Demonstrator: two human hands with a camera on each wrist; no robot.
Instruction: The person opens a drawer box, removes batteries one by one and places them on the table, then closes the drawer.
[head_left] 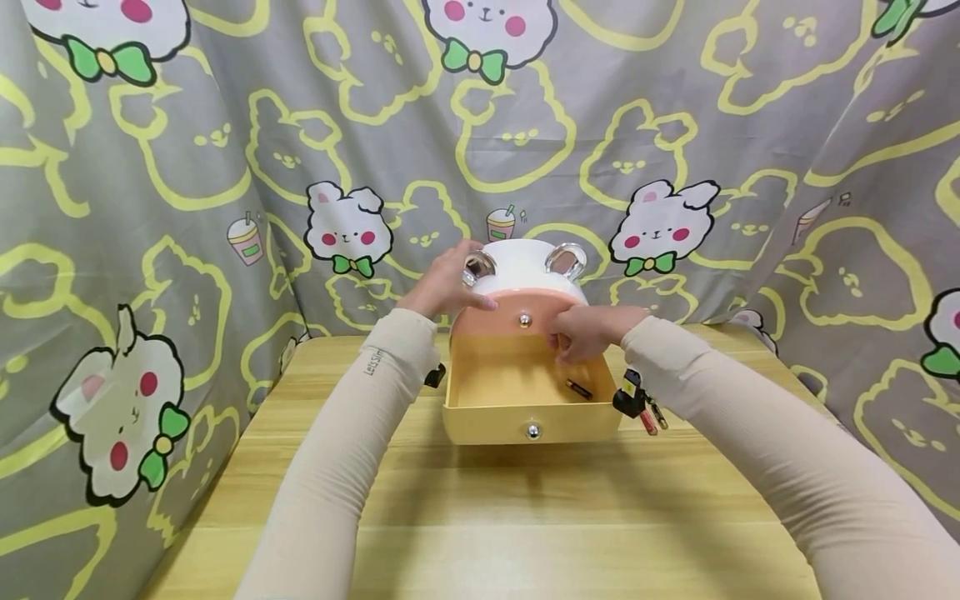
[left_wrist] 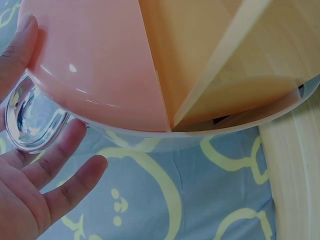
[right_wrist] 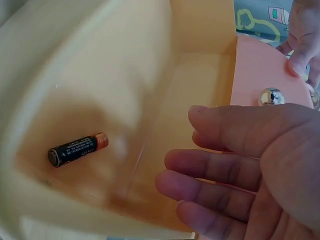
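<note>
A small rounded drawer box stands on the table, with a white top (head_left: 517, 260), silver ears and a pink upper drawer front (head_left: 502, 315) with a round knob. Its yellow lower drawer (head_left: 495, 425) is pulled out. My left hand (head_left: 444, 283) grips the box's upper left by the ear (left_wrist: 35, 115), thumb on the pink front and other fingers behind. Over the drawer's right rear my right hand (head_left: 588, 331) hovers, fingers loosely bent, holding nothing. A black battery with a copper-coloured end (right_wrist: 77, 149) lies inside the drawer, apart from the right fingers.
Right of the drawer, a red battery (head_left: 648, 422) and a dark battery (head_left: 658, 412) lie on the wooden table (head_left: 480, 533), partly behind the right wrist camera (head_left: 630, 396). A patterned grey curtain (head_left: 420, 125) hangs behind and at both sides.
</note>
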